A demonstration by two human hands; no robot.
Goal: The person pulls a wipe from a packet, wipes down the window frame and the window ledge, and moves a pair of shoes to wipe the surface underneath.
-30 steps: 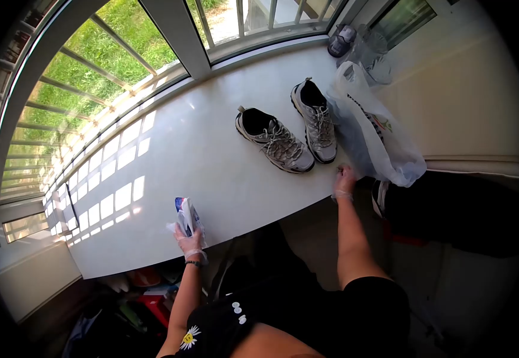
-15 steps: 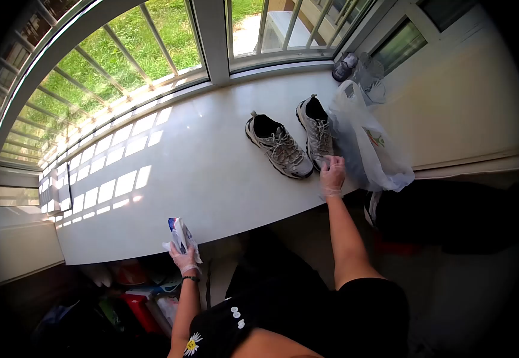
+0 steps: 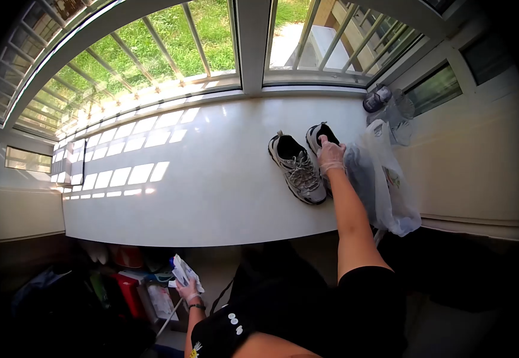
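Two grey lace-up sneakers stand side by side on the white tabletop. My right hand, in a clear plastic glove, is closed on the right sneaker near its opening and laces, covering much of that shoe. The left sneaker stands beside it, untouched, toe towards me. My left hand, also gloved, grips a soft white and blue packet low in front of the table edge. The packet's print is too small to read.
Just right of the shoes stands a white plastic bag with something dark inside. Behind it are a clear glass and a dark jar. A box-like object sits at the table's left end, and a barred window runs along the back.
My right hand has moved from the right sneaker's toe up to its opening. My left hand has lowered with the packet, from over the table edge to below it. The view has shifted.
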